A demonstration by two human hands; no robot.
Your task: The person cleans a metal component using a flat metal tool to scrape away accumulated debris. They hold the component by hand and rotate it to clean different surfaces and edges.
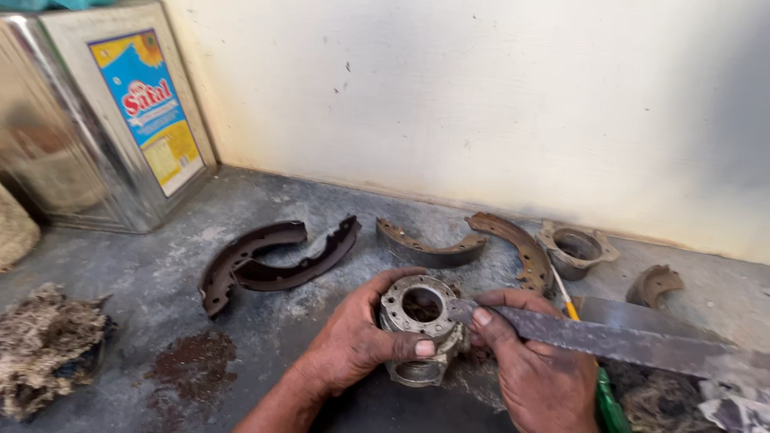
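On the grey concrete floor (144,281), the left hand (357,337) grips a round, rusty metal hub (419,325). The right hand (537,361) is closed on a long, flat, dark metal blade (609,341), its tip touching the hub's rim.

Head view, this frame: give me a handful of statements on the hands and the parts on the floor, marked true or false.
1. The left hand grips a round metal hub with a hole through its middle. True.
2. The right hand is empty. False: it holds a long flat metal blade whose tip meets the hub's rim.
3. Two dark brake shoes lie on the concrete floor to the left of the hub. True.
4. The square tin can lies on its side by the hands. False: it stands upright in the far left corner against the wall.
5. A second metal housing sits near the wall, right of the rusty brake shoes. True.
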